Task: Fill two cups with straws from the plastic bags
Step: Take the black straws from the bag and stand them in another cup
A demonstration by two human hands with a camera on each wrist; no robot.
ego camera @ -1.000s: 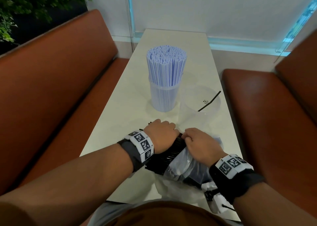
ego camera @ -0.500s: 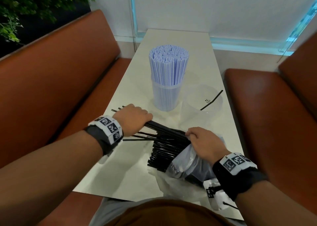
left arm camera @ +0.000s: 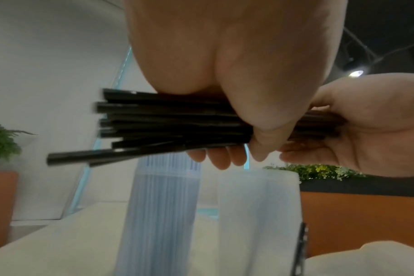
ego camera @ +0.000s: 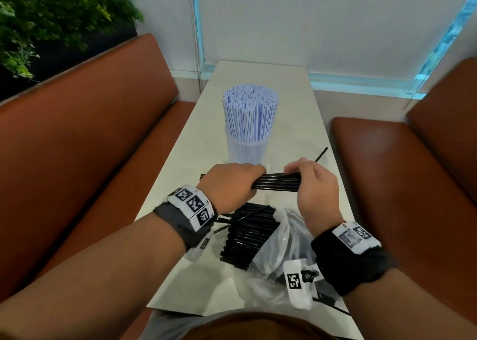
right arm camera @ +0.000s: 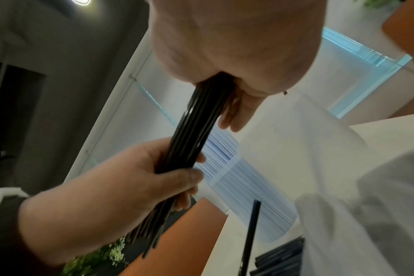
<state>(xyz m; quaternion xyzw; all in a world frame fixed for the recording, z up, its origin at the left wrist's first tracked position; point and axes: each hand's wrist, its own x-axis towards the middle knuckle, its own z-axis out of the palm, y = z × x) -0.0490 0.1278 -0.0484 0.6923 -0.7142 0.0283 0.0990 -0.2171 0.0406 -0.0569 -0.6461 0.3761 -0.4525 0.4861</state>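
Note:
Both hands hold one bundle of black straws [ego camera: 276,184] level above the table. My left hand [ego camera: 232,184] grips its left part, and my right hand [ego camera: 311,182] closes round its right end. In the left wrist view the bundle [left arm camera: 165,123] sticks out unevenly past my thumb. Behind the hands stands a clear cup [ego camera: 245,151] packed with blue-white straws [ego camera: 250,117]. To its right is a second clear cup [left arm camera: 258,214] with a single black straw [ego camera: 321,155] in it. Under my wrists, more black straws [ego camera: 247,236] spill from a plastic bag [ego camera: 286,233].
The narrow white table [ego camera: 291,99] runs between two brown benches, one on the left [ego camera: 85,138] and one on the right [ego camera: 402,174]. A few loose black straws lie under my left wrist. A plant [ego camera: 51,17] stands at the back left.
My left hand drew a bunch of black straws out of the bag and lifted it. My right hand left the bag and took hold of the bunch's right end.

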